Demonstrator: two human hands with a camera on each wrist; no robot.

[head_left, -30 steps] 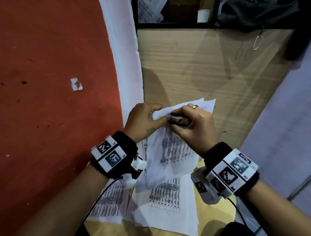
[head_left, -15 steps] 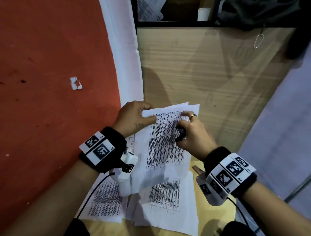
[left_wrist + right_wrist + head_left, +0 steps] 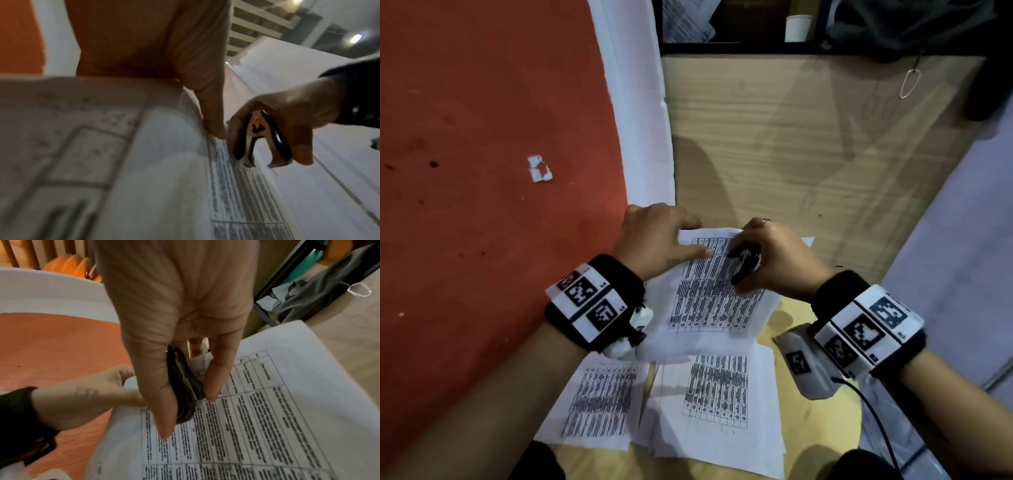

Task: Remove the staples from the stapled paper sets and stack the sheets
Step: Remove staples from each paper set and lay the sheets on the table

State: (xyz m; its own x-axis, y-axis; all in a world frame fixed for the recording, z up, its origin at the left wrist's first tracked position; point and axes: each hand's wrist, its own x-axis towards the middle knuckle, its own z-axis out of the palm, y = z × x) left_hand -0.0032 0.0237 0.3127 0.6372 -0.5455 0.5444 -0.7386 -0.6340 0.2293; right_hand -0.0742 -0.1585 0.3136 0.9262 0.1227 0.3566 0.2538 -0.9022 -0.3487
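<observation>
Stapled paper set (image 3: 709, 291) is the printed table sheet lifted a bit over the loose sheets (image 3: 717, 390) lying nearest on the wooden surface (image 3: 808, 144). Left hand (image 3: 657, 236) has its grip clamped on the set's top-left corner, thumb on top. Right hand (image 3: 774, 260) has its grip wrapped round the black staple remover (image 3: 744, 262), claws apart and sitting near the top edge. Looks like the prying step's on: next it needs the claws under the staple, which I can't actually make out. Further off, a paper scrap (image 3: 539, 168) on the red floor.
</observation>
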